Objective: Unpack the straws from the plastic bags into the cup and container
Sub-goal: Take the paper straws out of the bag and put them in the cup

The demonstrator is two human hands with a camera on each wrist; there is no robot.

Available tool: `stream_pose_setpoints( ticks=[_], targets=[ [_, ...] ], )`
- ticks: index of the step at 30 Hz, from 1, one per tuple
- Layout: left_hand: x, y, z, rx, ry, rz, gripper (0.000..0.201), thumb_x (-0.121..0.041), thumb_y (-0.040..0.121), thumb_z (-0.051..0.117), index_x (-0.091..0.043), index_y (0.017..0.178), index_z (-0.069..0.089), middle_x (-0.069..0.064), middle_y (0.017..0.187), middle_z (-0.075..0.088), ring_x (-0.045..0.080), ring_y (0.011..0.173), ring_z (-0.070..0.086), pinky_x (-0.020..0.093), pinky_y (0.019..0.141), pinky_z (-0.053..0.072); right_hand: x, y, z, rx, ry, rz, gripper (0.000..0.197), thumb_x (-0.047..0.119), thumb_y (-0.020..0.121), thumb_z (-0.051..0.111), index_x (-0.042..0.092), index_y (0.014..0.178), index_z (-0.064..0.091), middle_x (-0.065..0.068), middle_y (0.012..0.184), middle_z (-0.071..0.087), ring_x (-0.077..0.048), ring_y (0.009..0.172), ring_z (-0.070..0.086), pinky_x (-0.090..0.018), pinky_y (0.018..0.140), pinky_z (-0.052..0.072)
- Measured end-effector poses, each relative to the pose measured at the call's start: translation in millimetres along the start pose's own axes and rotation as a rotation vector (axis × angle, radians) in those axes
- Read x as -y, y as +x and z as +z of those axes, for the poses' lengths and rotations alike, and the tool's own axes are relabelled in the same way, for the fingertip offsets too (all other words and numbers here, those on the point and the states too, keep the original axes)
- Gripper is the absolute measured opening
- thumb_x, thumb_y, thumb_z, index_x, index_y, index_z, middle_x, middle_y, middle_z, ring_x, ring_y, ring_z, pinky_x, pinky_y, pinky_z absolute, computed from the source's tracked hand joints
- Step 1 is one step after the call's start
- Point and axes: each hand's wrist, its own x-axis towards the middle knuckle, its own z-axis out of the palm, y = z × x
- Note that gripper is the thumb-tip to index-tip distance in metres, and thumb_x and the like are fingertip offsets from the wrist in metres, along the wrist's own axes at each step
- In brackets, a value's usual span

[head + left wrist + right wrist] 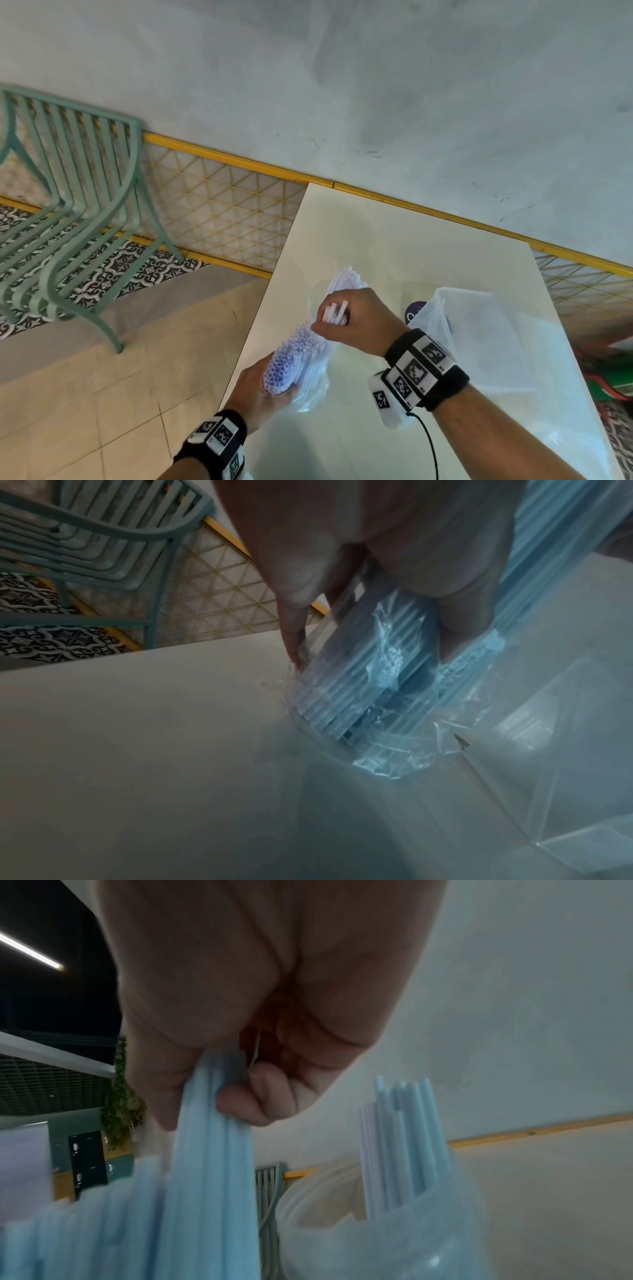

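- A white worktop point(394, 236) stood against a pale wall point(342, 85), with a green metal chair point(68, 212) on the floor to its left.
- A large clear plastic bag point(486, 329) lay on the right part of the worktop, partly over a dark round thing that could not be made out.
- A smaller plastic bag point(313, 380) full of pale straws point(291, 359) was near the front left edge of the worktop, its open end tilted up.
- The left hand point(260, 394) gripped this bag from below, fingers point(294, 631) curled round the straws through the film.
- A clear cup point(342, 1231) stood just behind the bag, with some straws point(404, 1145) upright in it.
- The right hand point(356, 318) was above the bag's mouth, beside the cup, its fingers point(253, 1096) closed round a small bunch of straws point(337, 311).
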Motion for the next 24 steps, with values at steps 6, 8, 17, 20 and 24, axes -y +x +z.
stream_pose_setpoints(
  ticks=[6, 8, 17, 20, 24],
  targets=[
    [6, 1, 1, -0.017, -0.029, -0.021, 0.041, -0.027, 0.074, 0.081, -0.041, 0.102, 0.055, -0.049, 0.093, 0.058, -0.02, 0.09, 0.059, -0.002, 0.073, 0.043, 24, 6, -48, -0.114, -0.039, -0.011, 0.009, 0.013, 0.078, 0.08, 0.01, 0.075, 0.072, -0.001, 0.068, 0.069, -0.018, 0.063, 0.063, -0.024, 0.064, 0.051],
    [7, 1, 1, -0.01, -0.03, -0.017, 0.041, -0.027, 0.075, 0.081, -0.044, 0.102, 0.055, -0.047, 0.097, 0.058, -0.018, 0.092, 0.06, -0.001, 0.075, 0.044, 34, 8, -70, -0.166, -0.069, -0.005, 0.008, 0.016, 0.077, 0.081, 0.014, 0.075, 0.073, 0.003, 0.069, 0.071, -0.015, 0.063, 0.065, -0.021, 0.063, 0.052],
    [11, 3, 2, -0.015, -0.023, -0.036, 0.041, -0.027, 0.074, 0.081, -0.035, 0.106, 0.057, -0.025, 0.097, 0.066, -0.017, 0.09, 0.061, 0.001, 0.074, 0.046, 54, 17, -131, -0.358, -0.161, -0.034, 0.008, 0.017, 0.079, 0.08, 0.02, 0.077, 0.073, 0.01, 0.072, 0.071, 0.0, 0.063, 0.064, -0.008, 0.06, 0.046],
    [12, 4, 2, -0.009, -0.017, -0.045, 0.041, -0.027, 0.075, 0.081, -0.033, 0.108, 0.058, -0.026, 0.098, 0.066, -0.016, 0.091, 0.061, 0.001, 0.075, 0.046, 37, 27, -114, -0.318, -0.1, -0.018, 0.008, 0.019, 0.078, 0.082, 0.018, 0.078, 0.073, 0.005, 0.074, 0.073, -0.007, 0.067, 0.067, -0.015, 0.063, 0.051],
    [14, 4, 2, -0.008, -0.006, -0.042, 0.041, -0.028, 0.074, 0.081, -0.037, 0.107, 0.057, -0.041, 0.093, 0.063, -0.017, 0.091, 0.06, 0.001, 0.075, 0.045, 0, 38, -76, -0.182, -0.091, 0.07, 0.01, 0.025, 0.079, 0.081, 0.021, 0.08, 0.073, 0.007, 0.077, 0.073, -0.007, 0.07, 0.067, -0.018, 0.067, 0.051]
  ],
)
